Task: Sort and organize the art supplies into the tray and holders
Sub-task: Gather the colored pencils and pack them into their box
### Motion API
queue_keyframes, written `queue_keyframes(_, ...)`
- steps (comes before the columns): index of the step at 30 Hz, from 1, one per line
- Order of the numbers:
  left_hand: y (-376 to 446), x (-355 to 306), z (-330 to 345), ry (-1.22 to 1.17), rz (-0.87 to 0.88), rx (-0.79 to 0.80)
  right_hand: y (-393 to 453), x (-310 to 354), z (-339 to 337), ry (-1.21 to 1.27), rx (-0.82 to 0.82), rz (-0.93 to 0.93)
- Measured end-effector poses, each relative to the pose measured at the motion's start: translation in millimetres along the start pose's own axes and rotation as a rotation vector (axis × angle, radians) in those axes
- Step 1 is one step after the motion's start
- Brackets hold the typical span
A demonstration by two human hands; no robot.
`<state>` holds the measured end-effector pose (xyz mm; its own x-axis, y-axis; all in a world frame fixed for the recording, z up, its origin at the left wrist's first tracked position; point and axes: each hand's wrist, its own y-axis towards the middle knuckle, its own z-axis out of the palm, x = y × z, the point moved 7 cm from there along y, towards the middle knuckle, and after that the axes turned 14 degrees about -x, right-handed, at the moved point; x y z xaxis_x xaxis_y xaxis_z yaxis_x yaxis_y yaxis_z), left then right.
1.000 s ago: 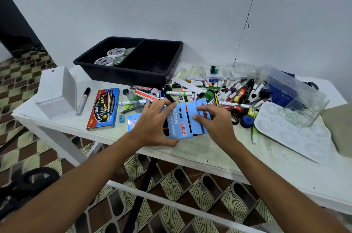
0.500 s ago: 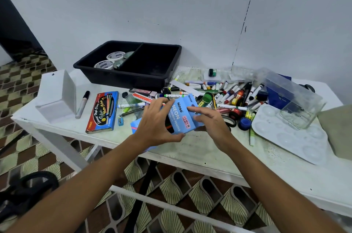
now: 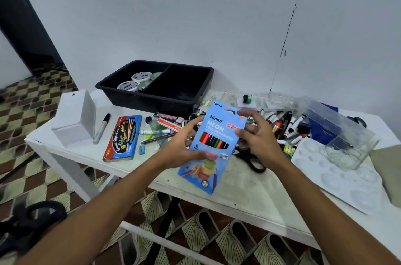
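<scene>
I see a white, paint-stained worktop against a pale wall, over a patterned tile floor. At its back stands the black tray, tape rolls in its left compartment. A red pencil box, a marker and a white holder lie left; a pile of markers, a clear container and a palette crowd the right. My left hand and right hand each keep a grip on the blue pencil box, lifted above the front edge.
</scene>
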<state>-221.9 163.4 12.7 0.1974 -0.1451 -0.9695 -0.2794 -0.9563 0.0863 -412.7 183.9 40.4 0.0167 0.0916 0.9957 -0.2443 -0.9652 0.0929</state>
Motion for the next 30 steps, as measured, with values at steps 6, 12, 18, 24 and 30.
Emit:
queue_keyframes(6, 5, -7, -9, -0.204, -0.019, -0.053, 15, 17, 21, 0.093, -0.095, -0.066)
queue_keyframes(12, 39, -9, -55, -0.318, -0.013, -0.166, 32, 13, 77, -0.032, 0.082, -0.024)
queue_keyframes(18, 100, -3, -116, -0.274, -0.021, -0.200, 80, 12, 134, -0.062, 0.069, 0.007)
queue_keyframes(24, 186, 0, -180, -0.058, 0.006, -0.172, 158, 16, 181, 0.004, -0.036, 0.055)
queue_keyframes(30, 244, 9, -234, 0.597, 0.298, -0.028, 230, 8, 193, -0.073, -0.188, 0.108)
